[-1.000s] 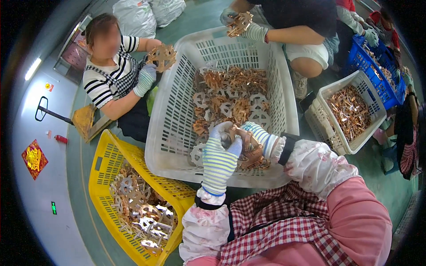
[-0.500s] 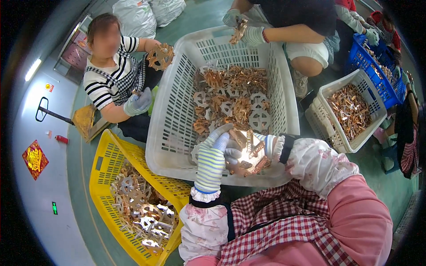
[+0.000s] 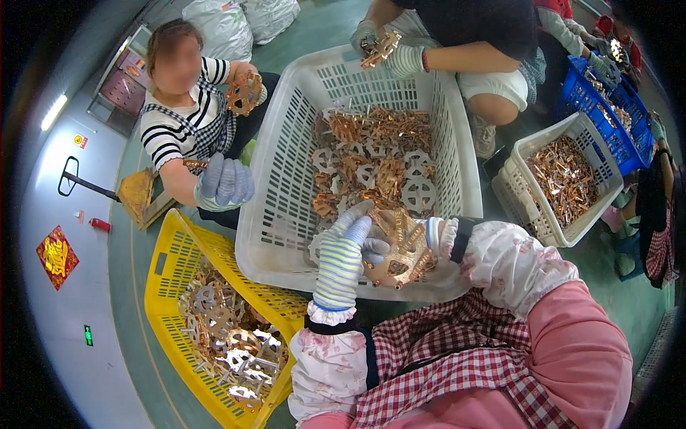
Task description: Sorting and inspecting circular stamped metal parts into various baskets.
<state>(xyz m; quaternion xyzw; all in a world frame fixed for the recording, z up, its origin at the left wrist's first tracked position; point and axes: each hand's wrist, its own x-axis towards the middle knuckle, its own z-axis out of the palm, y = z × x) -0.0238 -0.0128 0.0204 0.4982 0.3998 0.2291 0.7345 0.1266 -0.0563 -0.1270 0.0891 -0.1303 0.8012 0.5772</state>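
Above the near end of a large white plastic crate [image 3: 261, 214], I hold a round copper-coloured metal plate with raised parts [image 3: 401, 250]. My left hand [image 3: 344, 247], in a striped knit glove with grey-blue fingertips, has its fingers bent against the plate's left edge. From the right comes my right hand [image 3: 433, 230], mostly hidden behind the plate, its glove showing at the plate's right side. Below and beyond my hands, copper-coloured and silvery cut-out metal pieces [image 3: 389, 175] lie heaped in the crate.
A yellow crate [image 3: 166, 286] of metal pieces leans at the left. Co-workers' gloved hands [image 3: 225, 184] [image 3: 406, 60] hold pieces by the white crate. At the right stand a smaller white crate [image 3: 511, 189] and a blue crate [image 3: 629, 161]. White sacks [image 3: 218, 28] lie at the back.
The plate in my hands has tilted, and its bright glare has gone. The left co-worker's lower hand has moved right toward the white crate. My arms stay nearly still.
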